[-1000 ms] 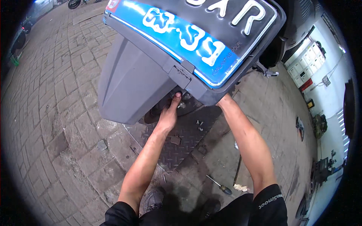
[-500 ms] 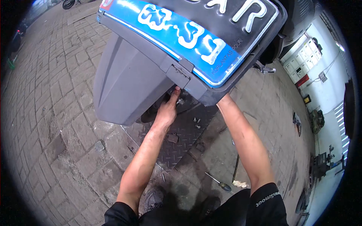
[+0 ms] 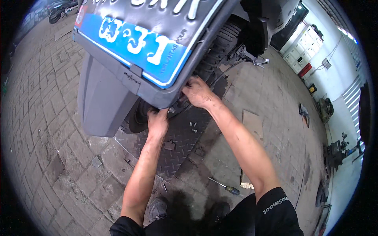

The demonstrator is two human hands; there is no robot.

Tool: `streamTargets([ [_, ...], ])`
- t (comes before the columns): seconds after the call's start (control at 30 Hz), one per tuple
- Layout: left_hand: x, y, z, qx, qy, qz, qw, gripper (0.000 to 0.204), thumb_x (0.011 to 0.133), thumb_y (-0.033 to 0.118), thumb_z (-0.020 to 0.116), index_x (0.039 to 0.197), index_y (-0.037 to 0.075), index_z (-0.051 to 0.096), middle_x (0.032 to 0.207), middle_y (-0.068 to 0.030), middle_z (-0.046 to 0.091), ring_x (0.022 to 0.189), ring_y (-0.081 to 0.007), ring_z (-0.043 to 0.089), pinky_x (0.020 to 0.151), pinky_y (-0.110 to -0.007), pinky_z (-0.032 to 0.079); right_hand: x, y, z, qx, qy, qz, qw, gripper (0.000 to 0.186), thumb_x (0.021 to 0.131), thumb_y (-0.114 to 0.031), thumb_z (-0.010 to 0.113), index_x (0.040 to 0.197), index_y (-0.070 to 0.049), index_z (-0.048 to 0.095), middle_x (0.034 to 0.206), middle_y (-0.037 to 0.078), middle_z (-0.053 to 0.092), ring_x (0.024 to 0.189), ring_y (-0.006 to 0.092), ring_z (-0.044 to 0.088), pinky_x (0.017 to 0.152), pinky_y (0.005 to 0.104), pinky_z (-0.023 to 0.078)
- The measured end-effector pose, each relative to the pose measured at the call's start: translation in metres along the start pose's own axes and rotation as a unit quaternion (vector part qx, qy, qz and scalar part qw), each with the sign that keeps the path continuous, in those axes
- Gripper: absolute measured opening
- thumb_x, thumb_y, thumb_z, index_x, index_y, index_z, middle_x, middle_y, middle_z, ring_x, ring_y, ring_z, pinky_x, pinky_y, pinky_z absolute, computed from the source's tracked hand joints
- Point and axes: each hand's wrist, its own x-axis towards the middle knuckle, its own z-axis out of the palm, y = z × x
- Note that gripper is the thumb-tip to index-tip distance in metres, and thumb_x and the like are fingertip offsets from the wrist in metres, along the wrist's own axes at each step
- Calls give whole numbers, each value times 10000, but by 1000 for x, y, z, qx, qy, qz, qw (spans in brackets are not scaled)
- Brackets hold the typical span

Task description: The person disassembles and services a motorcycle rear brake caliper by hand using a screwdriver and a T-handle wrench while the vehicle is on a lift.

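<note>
The rear of a motorcycle fills the top of the head view, with a black and blue number plate [image 3: 153, 37] on a grey plastic mudguard [image 3: 100, 100]. Below the mudguard's lower edge, my left hand [image 3: 158, 122] is at the wheel with its fingers curled, beside a small metal part. My right hand [image 3: 199, 93] reaches in just right of the plate's corner, its fingers bent round something dark by the wheel. Both sets of fingertips are partly hidden, so what they grip is unclear. The tyre [image 3: 226, 37] shows behind the plate.
Several bolts [image 3: 193, 126] and a small dark block [image 3: 169, 146] lie on a ridged metal plate [image 3: 167, 167] under the wheel. A screwdriver [image 3: 230, 189] rests on the paving near my feet, beside a flat board [image 3: 252, 128]. White cabinets [image 3: 303, 51] stand at the far right wall.
My view has shifted, so the number plate sits further left and more tyre shows. My right hand, earlier hidden behind the plate, is now visible. My left hand's fingers have curled in.
</note>
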Motion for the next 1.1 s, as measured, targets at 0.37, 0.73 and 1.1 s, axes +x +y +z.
streamTargets([
  [0.37, 6, -6, -6, -73, 31, -1, 997, 434, 814, 190, 620, 1178, -1, 481, 1155, -75, 502, 1066, -162, 441, 940, -289, 315, 3, -9, 14, -107, 75, -100, 986, 260, 847, -179, 484, 946, 42, 579, 826, 248, 582, 583, 280, 597, 663, 364, 482],
  [0.73, 11, 12, -9, -40, 7, -83, 996, 663, 773, 360, 642, 1217, -75, 412, 1245, -137, 446, 1123, -222, 433, 959, -311, 321, 1, -23, 28, -284, 136, -26, 949, 425, 878, -376, 428, 1002, 2, 578, 1047, 285, 529, 951, 425, 528, 856, 433, 429],
  [1.1, 11, 18, -8, -67, -8, -128, 989, 599, 785, 304, 642, 1209, -59, 428, 1231, -127, 463, 1135, -194, 424, 977, -302, 294, 16, 17, 27, -272, 125, -115, 947, 451, 875, -368, 449, 1151, -13, 474, 1157, 340, 431, 1061, 467, 443, 921, 442, 381],
])
